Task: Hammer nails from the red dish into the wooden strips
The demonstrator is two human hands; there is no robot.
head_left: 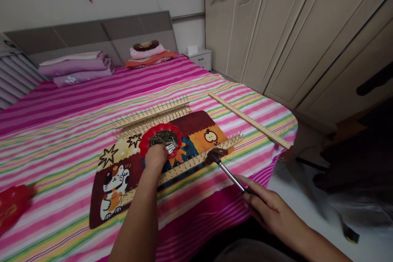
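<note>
My left hand (pixel 156 157) reaches into the red scalloped bowl (pixel 143 142), its fingers curled down at a heap of nails (pixel 166 137). The fingertips are hidden, so what they pinch cannot be made out. In my right hand (pixel 265 202) is a hammer (pixel 229 173) with a metal shaft, its dark head resting at a wooden strip (pixel 187 166). Nails stand upright along that strip, more densely at its right part. The strip crosses a patterned mat (pixel 199 125) with a cat picture; the bowl sits on this mat too.
Behind the bowl lie wooden strips (pixel 150 115) bristling with nails. Another long strip (pixel 248 119) lies at the right of the striped bed (pixel 61 163). A red object (pixel 14 206) is at the left edge. Folded bedding (pixel 80 65) lies near the headboard; wardrobes (pixel 276 28) stand right.
</note>
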